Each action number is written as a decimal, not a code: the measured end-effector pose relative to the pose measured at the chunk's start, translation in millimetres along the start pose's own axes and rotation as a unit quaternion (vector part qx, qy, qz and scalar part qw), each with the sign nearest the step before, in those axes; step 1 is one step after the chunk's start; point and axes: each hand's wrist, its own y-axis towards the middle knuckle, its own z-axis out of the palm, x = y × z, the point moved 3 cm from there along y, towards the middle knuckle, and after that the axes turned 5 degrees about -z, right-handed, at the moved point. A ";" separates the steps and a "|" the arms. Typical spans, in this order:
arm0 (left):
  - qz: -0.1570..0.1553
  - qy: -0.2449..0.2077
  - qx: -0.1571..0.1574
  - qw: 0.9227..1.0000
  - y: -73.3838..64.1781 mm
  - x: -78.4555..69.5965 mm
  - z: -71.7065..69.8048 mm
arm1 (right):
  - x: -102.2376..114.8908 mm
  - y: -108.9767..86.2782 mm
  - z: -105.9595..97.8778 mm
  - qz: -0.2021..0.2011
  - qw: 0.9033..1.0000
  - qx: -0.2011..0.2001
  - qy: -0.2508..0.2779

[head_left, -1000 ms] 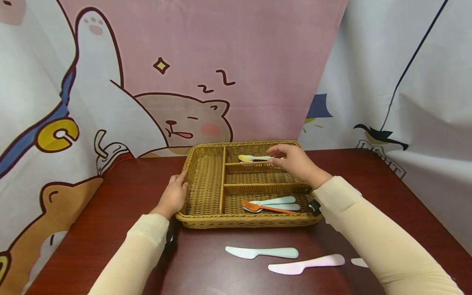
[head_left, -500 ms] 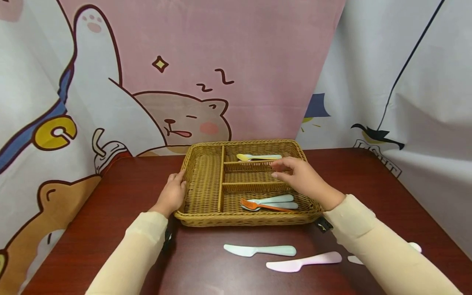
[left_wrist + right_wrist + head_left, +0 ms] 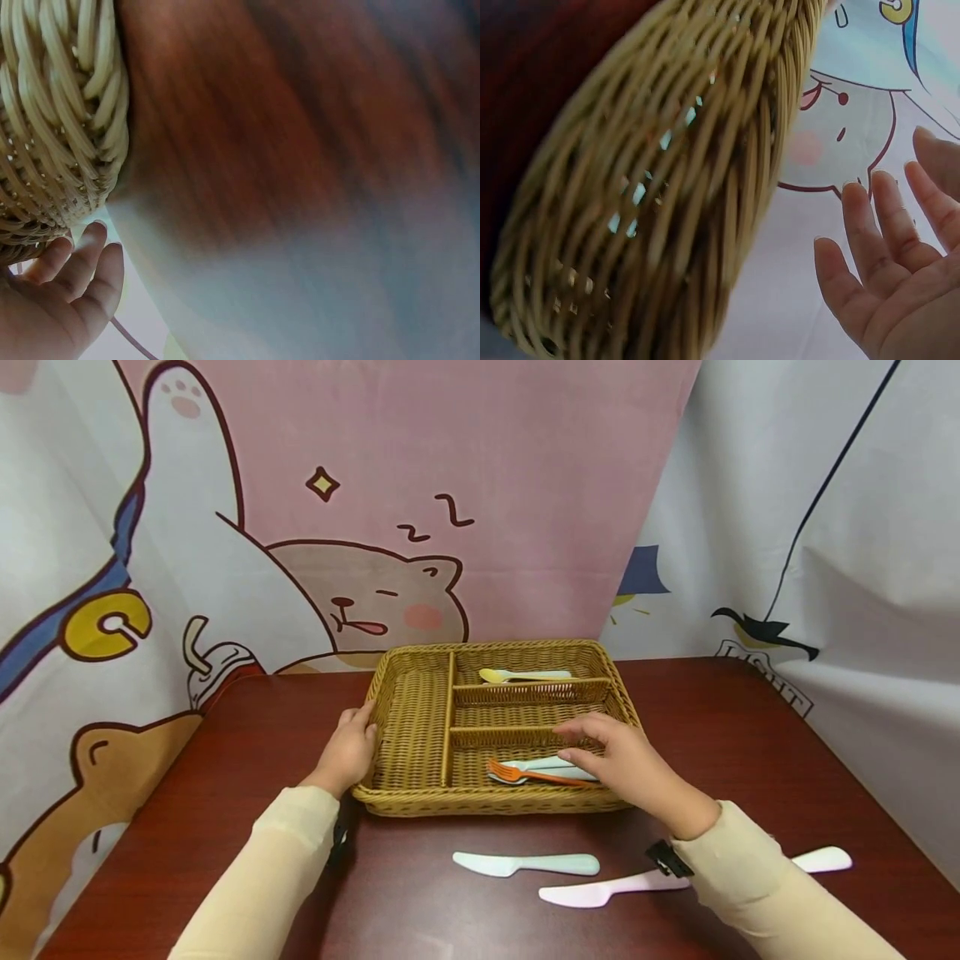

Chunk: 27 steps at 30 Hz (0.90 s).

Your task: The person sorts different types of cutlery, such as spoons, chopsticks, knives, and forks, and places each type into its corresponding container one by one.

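Note:
A wicker cutlery basket [image 3: 408, 802] with divided compartments sits on the table. My left hand [image 3: 348, 752] rests against its left side; in the left wrist view the loosely bent fingers [image 3: 97, 281] lie by the woven outer wall. My right hand [image 3: 630, 768] hovers over the front right compartment, fingers spread and holding nothing, as the right wrist view also shows. Under it lie an orange fork [image 3: 510, 771] and pale green cutlery [image 3: 551, 762], partly hidden by the hand. In the back compartment lies a yellow spoon [image 3: 492, 676] with pale cutlery [image 3: 543, 676].
In front of the basket lie a pale green knife [image 3: 525, 863] and a pink knife [image 3: 577, 895]. A white handle [image 3: 825, 860] shows beyond my right sleeve, which covers the rest of it. A cartoon-printed curtain [image 3: 540, 527] stands behind the dark red table [image 3: 247, 760].
My right hand has left the yellow spoon in the back compartment and drawn toward me, over the front compartment. My left hand stays at the basket's left side.

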 end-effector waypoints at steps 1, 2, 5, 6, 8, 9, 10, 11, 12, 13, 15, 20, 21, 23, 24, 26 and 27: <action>0.000 0.000 0.000 1.000 0.1 0.2 -0.2 | 1.0 -2.3 1.6 -0.005 1.000 -0.003 0.000; 0.000 0.000 0.000 1.000 0.1 0.1 -0.4 | 2.4 -4.8 3.1 -0.009 1.000 -0.005 0.002; 0.001 0.000 0.000 1.000 0.1 0.1 -1.0 | 7.4 -12.4 7.7 -0.017 1.000 -0.005 0.005; 0.001 0.001 0.000 1.000 0.1 0.2 -1.2 | 9.1 -15.1 9.3 -0.018 1.000 -0.005 0.004; 0.001 0.000 0.000 1.000 0.1 0.2 -1.2 | 12.6 -19.7 12.2 -0.028 1.000 -0.007 0.007; 0.001 -0.001 0.000 1.000 0.2 0.2 -1.2 | 14.0 -21.6 13.9 -0.033 0.999 -0.010 0.006; 0.000 -0.002 0.001 1.000 0.2 0.1 -0.9 | 15.3 -23.5 15.6 -0.037 0.999 -0.012 0.009; 0.000 -0.003 0.001 1.000 0.3 -0.1 -0.7 | 16.6 -25.3 17.1 -0.040 0.999 -0.015 0.012; 0.000 -0.004 0.001 1.000 0.1 -0.1 -1.1 | 17.9 -26.9 18.8 -0.042 0.999 -0.015 0.019; 0.000 -0.004 0.001 1.000 0.2 -0.5 -0.8 | 19.0 -28.5 20.2 -0.043 0.999 -0.016 0.025; 0.000 -0.004 0.001 1.000 0.0 -1.3 -0.7 | 21.2 -31.9 23.5 -0.042 0.999 -0.013 0.030; -0.001 -0.001 -0.001 1.000 0.1 -1.9 -0.6 | 28.6 -39.6 31.5 -0.047 0.998 0.011 0.028; -0.001 -0.001 -0.001 1.000 0.2 -1.9 -0.7 | 30.0 -40.9 33.3 -0.047 0.998 0.019 0.028; -0.002 -0.001 -0.001 1.000 0.3 -1.6 -0.7 | 32.5 -43.2 37.4 -0.047 0.998 0.035 0.033; -0.002 -0.001 -0.001 1.000 0.3 -1.5 -0.8 | 33.6 -44.2 39.4 -0.049 0.997 0.043 0.033; -0.003 -0.001 -0.001 1.000 0.1 -1.3 -0.9 | 35.4 -46.3 43.3 -0.052 0.997 0.056 0.031; -0.004 -0.002 -0.001 1.000 0.0 -1.2 -0.9 | 36.1 -47.3 45.2 -0.055 0.996 0.060 0.029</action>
